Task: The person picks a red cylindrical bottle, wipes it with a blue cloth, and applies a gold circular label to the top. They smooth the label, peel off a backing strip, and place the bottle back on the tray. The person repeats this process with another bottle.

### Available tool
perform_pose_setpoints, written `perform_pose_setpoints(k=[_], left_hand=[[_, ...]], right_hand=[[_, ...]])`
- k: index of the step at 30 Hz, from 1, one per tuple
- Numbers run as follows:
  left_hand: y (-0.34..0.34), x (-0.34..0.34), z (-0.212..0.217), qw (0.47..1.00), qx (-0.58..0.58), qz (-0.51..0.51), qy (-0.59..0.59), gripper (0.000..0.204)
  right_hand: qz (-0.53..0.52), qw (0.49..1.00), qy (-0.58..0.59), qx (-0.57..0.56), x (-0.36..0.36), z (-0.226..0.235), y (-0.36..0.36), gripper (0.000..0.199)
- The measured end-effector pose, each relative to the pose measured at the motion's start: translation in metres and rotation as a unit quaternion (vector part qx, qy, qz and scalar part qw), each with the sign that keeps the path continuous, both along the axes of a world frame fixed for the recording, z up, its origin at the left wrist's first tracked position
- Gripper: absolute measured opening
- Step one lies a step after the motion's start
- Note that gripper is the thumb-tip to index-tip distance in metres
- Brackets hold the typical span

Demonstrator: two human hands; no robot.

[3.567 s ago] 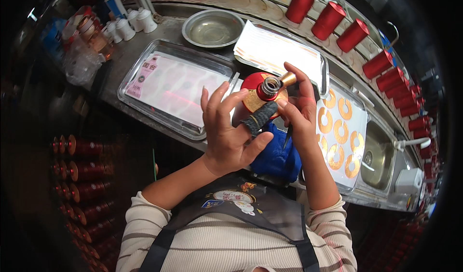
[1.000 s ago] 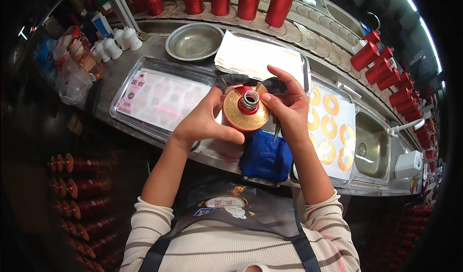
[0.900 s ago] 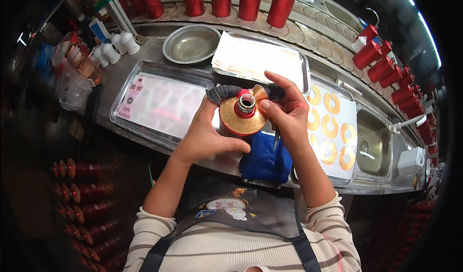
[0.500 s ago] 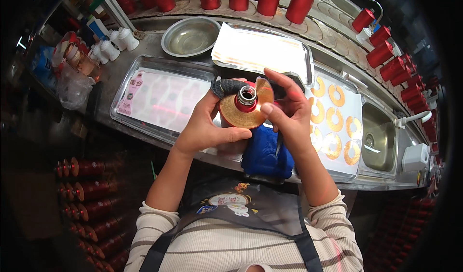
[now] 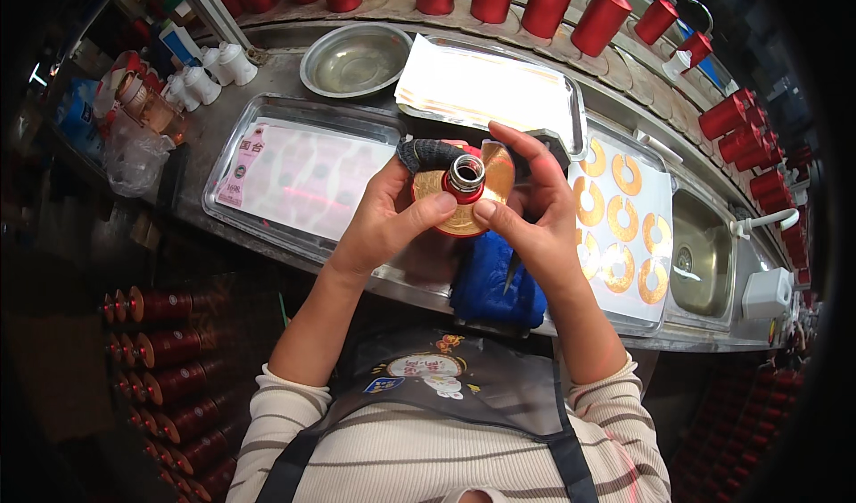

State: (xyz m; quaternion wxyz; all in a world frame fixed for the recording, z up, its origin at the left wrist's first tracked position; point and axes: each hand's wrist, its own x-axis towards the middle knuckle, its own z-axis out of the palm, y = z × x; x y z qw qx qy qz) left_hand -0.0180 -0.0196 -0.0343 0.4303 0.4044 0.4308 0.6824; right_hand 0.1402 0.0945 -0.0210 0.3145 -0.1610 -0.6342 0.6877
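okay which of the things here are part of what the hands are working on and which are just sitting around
In hand: red bottle with gold collar label, held by left hand and right hand; sheet of gold ring labels.

Lying about: metal bowl, white small bottles, blue cloth.

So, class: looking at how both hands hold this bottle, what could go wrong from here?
The red bottle is held over the counter edge by left hand and right hand only; a slip might drop it. The gold collar label could crease under the thumbs.
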Motion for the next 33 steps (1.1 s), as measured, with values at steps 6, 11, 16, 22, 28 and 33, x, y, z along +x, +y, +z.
perform_pose_setpoints(k=[6,11,16,22,28,33], left_hand=[[0.002,0.003,-0.002,1.000,0.009,0.010,0.008,0.052],[0.002,0.004,-0.004,1.000,0.004,0.022,0.007,0.053],[0.001,0.007,-0.008,0.998,-0.002,0.034,0.043,0.063],[-0.004,0.010,-0.014,0.967,0.020,0.105,0.232,0.089],[0.004,0.002,-0.009,0.982,-0.007,0.042,0.185,0.093],[0.023,-0.050,0.006,0.967,-0.073,-0.244,0.022,0.103]], right_hand=[[-0.011,1.000,-0.002,0.019,-0.001,-0.002,0.001,0.066],[-0.017,1.000,0.006,0.023,-0.001,-0.003,0.000,0.064],[-0.019,1.000,0.016,0.015,-0.001,0.000,-0.001,0.063],[-0.027,1.000,-0.006,0.011,0.001,0.005,0.004,0.062],[-0.030,0.999,-0.018,0.002,-0.002,0.004,0.013,0.064],[-0.064,0.995,0.029,-0.071,-0.008,-0.003,0.020,0.055]])
